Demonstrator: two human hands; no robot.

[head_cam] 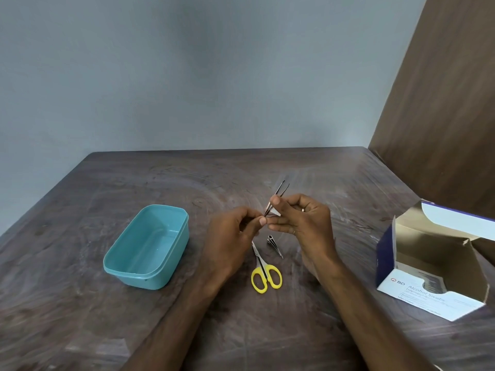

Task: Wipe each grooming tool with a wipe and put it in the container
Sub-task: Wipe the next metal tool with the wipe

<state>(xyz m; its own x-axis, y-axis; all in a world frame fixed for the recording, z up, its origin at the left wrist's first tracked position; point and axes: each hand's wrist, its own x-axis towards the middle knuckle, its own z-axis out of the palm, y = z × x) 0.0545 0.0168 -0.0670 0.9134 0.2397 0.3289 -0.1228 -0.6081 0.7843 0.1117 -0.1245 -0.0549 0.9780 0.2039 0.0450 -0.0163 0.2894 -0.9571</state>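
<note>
My left hand pinches the near end of thin metal tweezers, whose two tips point up and away. My right hand pinches a small white wipe around the tweezers' shaft just beyond my left fingertips. Both hands hover above the middle of the table. Below them lie small scissors with yellow handles and a small metal nail clipper. The teal plastic container stands to the left of my hands, with nothing visible inside.
An open white and blue box of alcohol swabs sits at the right of the dark wooden table. A grey wall runs behind the table's far edge, and a brown wooden panel rises at the right.
</note>
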